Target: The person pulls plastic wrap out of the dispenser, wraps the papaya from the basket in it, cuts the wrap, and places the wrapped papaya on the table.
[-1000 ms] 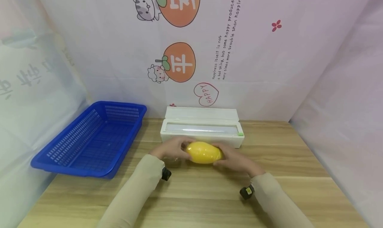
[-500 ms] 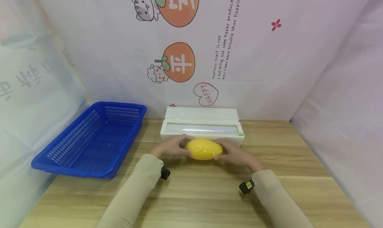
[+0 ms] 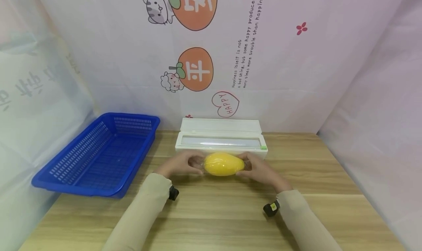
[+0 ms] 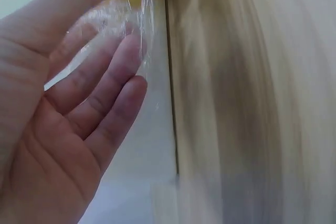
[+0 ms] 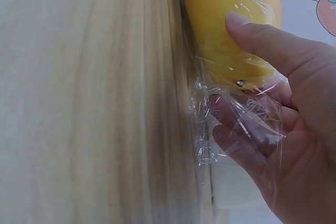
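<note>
A yellow mango (image 3: 224,164) wrapped in clear cling film is held in front of the white cling film box (image 3: 221,142). My right hand (image 3: 258,170) grips its right end, thumb on the near side. In the right wrist view, the thumb presses the mango (image 5: 233,24) and loose film (image 5: 239,124) spreads over the other fingers. My left hand (image 3: 181,165) is at the left end, thumb and fingers apart around loose film. In the left wrist view, the film (image 4: 144,30) touches the loosely curved fingers; the thumb's tip is out of frame.
A blue plastic basket (image 3: 99,159) stands at the left of the wooden table (image 3: 224,218). The box's lid (image 3: 221,125) is raised against the printed back sheet (image 3: 263,60), and a green piece (image 3: 263,147) sits at its right end. White sheets hang on both sides.
The mango has risen slightly from its place a second ago. My left hand has drawn a little to the left, off the mango's end, while the right hand keeps its grip.
</note>
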The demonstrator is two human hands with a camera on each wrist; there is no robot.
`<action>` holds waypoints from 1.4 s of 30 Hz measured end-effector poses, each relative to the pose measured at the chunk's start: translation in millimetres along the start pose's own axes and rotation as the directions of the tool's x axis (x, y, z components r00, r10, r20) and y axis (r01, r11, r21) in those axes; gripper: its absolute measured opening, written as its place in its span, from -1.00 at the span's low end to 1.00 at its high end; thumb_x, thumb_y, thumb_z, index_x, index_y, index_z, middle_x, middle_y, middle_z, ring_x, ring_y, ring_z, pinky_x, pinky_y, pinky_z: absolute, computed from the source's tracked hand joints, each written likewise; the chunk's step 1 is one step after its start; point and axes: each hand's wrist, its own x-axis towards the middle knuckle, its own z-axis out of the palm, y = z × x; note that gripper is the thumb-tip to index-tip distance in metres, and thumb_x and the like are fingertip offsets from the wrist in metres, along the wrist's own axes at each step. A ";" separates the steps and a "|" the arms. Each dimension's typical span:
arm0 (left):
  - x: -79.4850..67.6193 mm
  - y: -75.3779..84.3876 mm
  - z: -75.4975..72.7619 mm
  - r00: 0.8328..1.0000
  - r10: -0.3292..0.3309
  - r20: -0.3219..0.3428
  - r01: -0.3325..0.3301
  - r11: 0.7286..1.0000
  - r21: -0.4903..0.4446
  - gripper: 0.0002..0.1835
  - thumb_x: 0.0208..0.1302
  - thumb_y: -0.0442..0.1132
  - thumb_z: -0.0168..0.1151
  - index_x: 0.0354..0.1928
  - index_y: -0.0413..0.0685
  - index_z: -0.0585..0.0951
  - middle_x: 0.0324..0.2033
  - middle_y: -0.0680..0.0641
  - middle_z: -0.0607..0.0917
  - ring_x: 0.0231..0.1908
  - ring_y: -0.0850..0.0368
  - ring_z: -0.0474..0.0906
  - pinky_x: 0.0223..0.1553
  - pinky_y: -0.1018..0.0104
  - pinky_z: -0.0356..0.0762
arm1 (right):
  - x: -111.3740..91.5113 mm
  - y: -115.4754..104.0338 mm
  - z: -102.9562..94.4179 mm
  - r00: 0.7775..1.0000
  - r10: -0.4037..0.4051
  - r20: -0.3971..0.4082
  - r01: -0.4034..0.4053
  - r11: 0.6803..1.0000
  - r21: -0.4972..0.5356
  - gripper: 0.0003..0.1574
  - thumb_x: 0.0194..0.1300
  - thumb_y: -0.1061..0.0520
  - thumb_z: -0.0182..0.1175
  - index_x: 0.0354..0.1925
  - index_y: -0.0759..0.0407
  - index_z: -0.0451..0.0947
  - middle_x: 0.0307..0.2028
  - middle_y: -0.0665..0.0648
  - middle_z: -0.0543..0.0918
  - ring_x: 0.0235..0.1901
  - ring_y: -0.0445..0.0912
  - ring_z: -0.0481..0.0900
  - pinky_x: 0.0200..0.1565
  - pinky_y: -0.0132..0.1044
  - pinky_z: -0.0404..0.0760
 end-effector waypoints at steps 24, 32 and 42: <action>15.0 71.0 37.0 0.961 0.269 -0.066 -0.181 0.788 0.588 -0.62 0.14 -0.12 0.47 0.02 0.15 0.61 0.05 0.12 0.57 0.00 0.15 0.43 0.05 0.23 0.43 | -1.6 1.0 7.9 0.998 -0.062 -0.033 0.059 0.995 -0.080 -0.27 0.11 -0.04 0.54 0.18 0.09 0.47 0.16 0.03 0.54 0.19 0.00 0.45 0.27 0.10 0.38; 21.1 66.7 39.7 0.975 0.194 -0.111 -0.095 0.809 0.580 -0.56 0.11 -0.12 0.49 0.05 0.21 0.58 0.07 0.15 0.54 -0.04 0.17 0.39 0.01 0.27 0.43 | -13.4 7.4 -1.6 0.999 0.031 -0.026 -0.032 0.998 -0.053 0.00 0.15 -0.20 0.47 0.39 0.17 0.32 0.33 0.20 0.42 0.30 0.16 0.37 0.29 0.18 0.33; 19.1 67.8 42.6 0.978 0.169 -0.126 -0.075 0.838 0.540 -0.56 0.12 -0.15 0.48 0.06 0.21 0.60 0.06 0.15 0.53 0.00 0.18 0.37 0.05 0.26 0.40 | -21.2 8.5 -24.0 0.898 -0.066 -0.435 0.007 0.991 -0.137 -0.61 0.44 -0.02 0.24 0.06 0.22 0.59 -0.04 0.18 0.66 -0.05 0.07 0.57 0.02 0.00 0.56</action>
